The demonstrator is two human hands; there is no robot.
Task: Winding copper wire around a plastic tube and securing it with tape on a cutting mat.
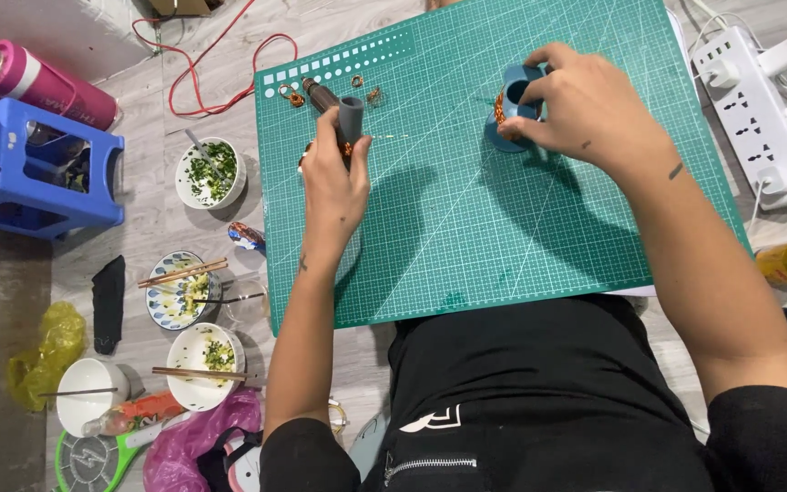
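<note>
Here the left hand [334, 182] is wrapped around a grey tool [343, 117] with a dark tip, its fingers pressed together around the barrel, the tip jutting out past the knuckles. The right hand [585, 105] rests on a blue holder [514, 96], its fingers pinching the holder's rim; a patch of coiled copper wire [499, 109] shows just beside the fingertips, inside the holder's opening. Both things sit on a green cutting mat [466, 219] laid on the floor [138, 237].

Just beyond the left fingers lie a few small copper wire pieces [295, 95], apart from the tool's tip. Well off to the outer side of the left hand stand bowls with chopsticks [184, 272], a blue stool [38, 169] and a pink bottle [43, 87]; past the right fingers lies a white power strip [758, 109].

The holder looks like light, stiff plastic, likely to slide on the smooth mat, so a grip across its rim with some downward pressure seems sound. The wire looks thin, springy and easily kinked; it is best taken close to the coil. The tool seems rigid and moderately light, held well at mid-barrel.
</note>
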